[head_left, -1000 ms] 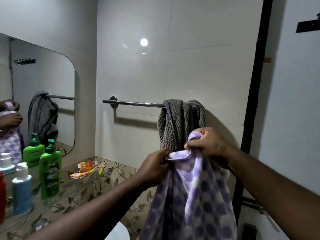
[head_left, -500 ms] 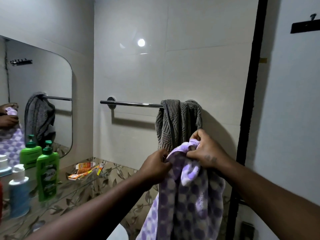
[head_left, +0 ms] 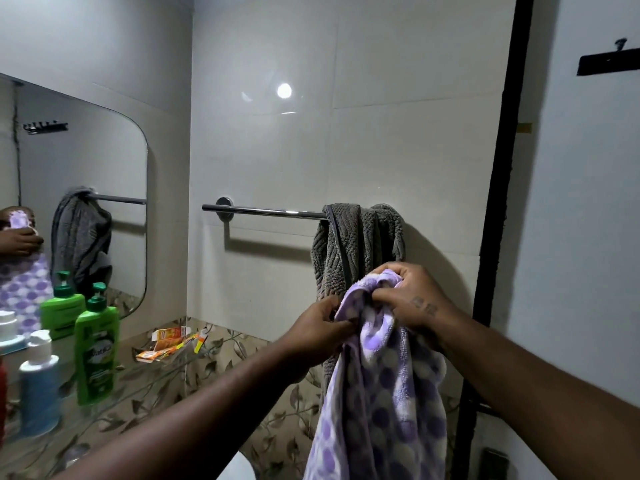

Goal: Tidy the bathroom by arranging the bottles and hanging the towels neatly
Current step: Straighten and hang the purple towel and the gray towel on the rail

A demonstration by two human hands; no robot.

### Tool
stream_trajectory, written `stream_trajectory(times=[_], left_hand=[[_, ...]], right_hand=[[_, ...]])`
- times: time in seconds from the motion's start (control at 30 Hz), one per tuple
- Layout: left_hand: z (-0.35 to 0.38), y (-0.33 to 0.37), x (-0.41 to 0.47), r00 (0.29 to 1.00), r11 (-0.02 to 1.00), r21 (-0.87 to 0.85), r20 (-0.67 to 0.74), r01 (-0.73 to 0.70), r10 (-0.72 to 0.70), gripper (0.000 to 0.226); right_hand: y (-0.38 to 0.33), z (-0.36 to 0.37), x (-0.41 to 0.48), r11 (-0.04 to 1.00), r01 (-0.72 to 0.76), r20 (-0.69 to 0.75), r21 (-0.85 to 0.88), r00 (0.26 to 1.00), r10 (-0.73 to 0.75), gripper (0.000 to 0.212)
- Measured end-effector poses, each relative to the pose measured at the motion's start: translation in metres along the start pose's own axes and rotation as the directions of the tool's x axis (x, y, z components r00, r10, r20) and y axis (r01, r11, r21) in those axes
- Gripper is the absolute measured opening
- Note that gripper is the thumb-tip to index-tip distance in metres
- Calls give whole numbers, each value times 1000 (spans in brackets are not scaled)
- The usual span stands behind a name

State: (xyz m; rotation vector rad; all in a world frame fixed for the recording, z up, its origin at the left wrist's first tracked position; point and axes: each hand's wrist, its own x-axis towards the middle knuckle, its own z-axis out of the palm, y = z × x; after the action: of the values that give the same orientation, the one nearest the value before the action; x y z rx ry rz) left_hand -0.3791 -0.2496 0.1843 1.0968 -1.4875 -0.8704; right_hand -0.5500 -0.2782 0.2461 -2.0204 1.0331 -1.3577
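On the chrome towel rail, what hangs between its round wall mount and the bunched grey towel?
Nothing: in the head view the chrome towel rail is bare from its round wall mount to the bunched grey ribbed towel.

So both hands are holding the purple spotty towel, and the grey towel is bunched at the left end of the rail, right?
Not quite. In the head view the grey towel is bunched at the right end of the rail, not the left. The left hand and right hand do both hold the purple spotty towel.
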Motion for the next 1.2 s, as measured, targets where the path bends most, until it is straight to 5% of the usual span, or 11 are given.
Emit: stream_trajectory(times=[0.2, 0.4, 0.6, 0.77, 1.2], left_hand=[[0, -15, 0, 996, 990, 125, -76, 63, -53, 36], [-14, -12, 5, 993, 988, -150, -110, 32, -49, 20], [-38, -2, 3, 995, 954, -290, 82, 76, -54, 34], [-47, 7, 0, 982, 918, -370, 166, 143, -86, 15], [-77, -3, -3, 972, 910, -347, 132, 227, -192, 29]], right_hand=[[-3, -1, 1, 998, -37, 5, 44, 999, 37, 27], [-3, -16, 3, 998, -51, 60, 25, 997, 49, 26], [-6, -52, 7, 996, -83, 172, -17, 982, 85, 34], [-9, -66, 11, 985, -81, 239, -150, 964, 116, 37], [-3, -93, 23, 941, -110, -18, -321, 994, 110, 15]])
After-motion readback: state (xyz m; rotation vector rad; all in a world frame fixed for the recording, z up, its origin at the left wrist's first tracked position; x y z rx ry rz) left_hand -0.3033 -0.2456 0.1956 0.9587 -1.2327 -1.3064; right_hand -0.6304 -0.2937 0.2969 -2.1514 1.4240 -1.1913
